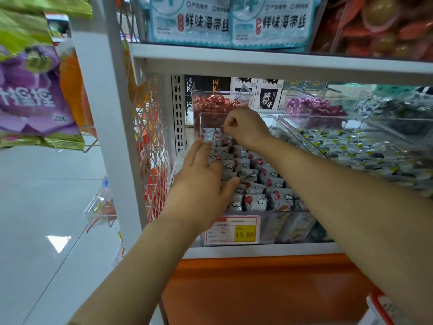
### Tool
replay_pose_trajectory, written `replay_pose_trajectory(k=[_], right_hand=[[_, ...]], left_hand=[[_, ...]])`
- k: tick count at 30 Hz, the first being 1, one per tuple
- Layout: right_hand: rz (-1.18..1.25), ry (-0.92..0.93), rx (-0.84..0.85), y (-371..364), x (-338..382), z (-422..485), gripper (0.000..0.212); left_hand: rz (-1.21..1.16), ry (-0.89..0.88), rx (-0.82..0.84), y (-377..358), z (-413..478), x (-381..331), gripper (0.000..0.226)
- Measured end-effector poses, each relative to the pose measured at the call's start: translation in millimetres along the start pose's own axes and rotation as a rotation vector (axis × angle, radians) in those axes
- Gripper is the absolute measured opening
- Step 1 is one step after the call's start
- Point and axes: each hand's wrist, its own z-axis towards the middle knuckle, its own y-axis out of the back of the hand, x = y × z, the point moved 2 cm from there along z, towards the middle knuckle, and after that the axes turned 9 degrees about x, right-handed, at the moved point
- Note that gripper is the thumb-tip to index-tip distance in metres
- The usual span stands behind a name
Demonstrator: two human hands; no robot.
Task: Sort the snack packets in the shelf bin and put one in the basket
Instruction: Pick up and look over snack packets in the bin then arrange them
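Closely: right fingers [230, 121] curled tight, thumb and forefinger pinched on the top edge of one packet [224, 135] in the back row of the bin; the grip point is small and a bit blurred, but the pinch itself is plain. Right hand [246, 126] knuckles up, wrist bent down, forearm reaching in from the lower right. Left fingers [199, 151] straight and close together, lying flat on the packets along the bin's left side; thumb spread to the right, its tip touching a packet mid-bin. Left hand [201, 177] holds nothing, palm down. Snack packets [256, 201] grey-white with a red dot and a cloud mark, standing in rows front to back. They fill a clear bin [288, 227] on the lower shelf [257, 250], with a price tag [232, 229] on the bin's front wall. Just right, a second clear bin [304, 137] of grey packets with yellow-green marks. Behind, tubs of red-wrapped sweets [218, 103] and purple-wrapped sweets [314, 106]. Above, blue-white pouches [269, 22] on the upper shelf. Far left, purple bags [30, 90] hanging on a rack.
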Motion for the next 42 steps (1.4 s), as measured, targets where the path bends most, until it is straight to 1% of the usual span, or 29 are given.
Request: replay_pose_trajectory(k=[4, 7, 10, 12, 14, 17, 19, 21, 25, 28, 31, 33, 36, 38, 40, 42], right_hand=[[0.232, 0.021, -0.262, 18, 2, -28, 0.010], [0.397, -0.002, -0.422, 30, 3, -59, 0.008], [0.587, -0.088, -0.451, 41, 1, -95, 0.007], [0.683, -0.140, -0.427, 47, -1, -121, 0.006], [0.823, -0.191, -0.378, 47, -3, -146, 0.009], [1.066, -0.228, -0.310, 45, -5, -177, 0.015], [1.196, -0.250, -0.281, 45, -6, -189, 0.017], [1.268, -0.256, -0.252, 46, -6, -197, 0.018], [1.394, -0.275, -0.213, 48, -6, -207, 0.016], [1.431, -0.303, -0.165, 49, -9, -210, 0.011], [1.429, -0.329, -0.158, 50, -11, -212, 0.011], [1.437, -0.350, -0.159, 50, -12, -212, 0.014], [1.469, -0.387, -0.172, 48, -14, -211, 0.026], [1.496, -0.407, -0.194, 46, -15, -210, 0.018], [1.540, -0.415, -0.211, 45, -17, -209, 0.009], [1.600, -0.414, -0.225, 44, -19, -208, 0.010]], left_hand=[[-0.036, -0.018, -0.016, 6, -2, -1, 0.049], [0.019, -0.013, -0.064, 11, -6, -2, 0.049], [0.042, -0.018, -0.190, 19, -14, -11, 0.041], [0.044, -0.025, -0.280, 24, -20, -18, 0.036], [-0.002, -0.024, -0.312, 27, -26, -24, 0.036], [-0.222, -0.014, -0.239, 25, -33, -35, 0.043], [-0.347, 0.005, -0.178, 21, -36, -41, 0.043], [-0.533, 0.045, -0.120, 18, -39, -44, 0.038], [-1.019, 0.155, -0.013, 15, -40, -44, 0.027], [-1.261, 0.213, 0.035, 14, -40, -44, 0.027], [-1.446, 0.241, 0.101, 14, -39, -44, 0.035], [-1.569, 0.241, 0.131, 14, -37, -45, 0.030], [-1.688, 0.224, 0.162, 12, -35, -47, 0.020], [-1.746, 0.192, 0.173, 12, -35, -49, 0.017], [-1.766, 0.180, 0.166, 13, -35, -49, 0.021], [-1.781, 0.201, 0.129, 13, -34, -47, 0.026]])
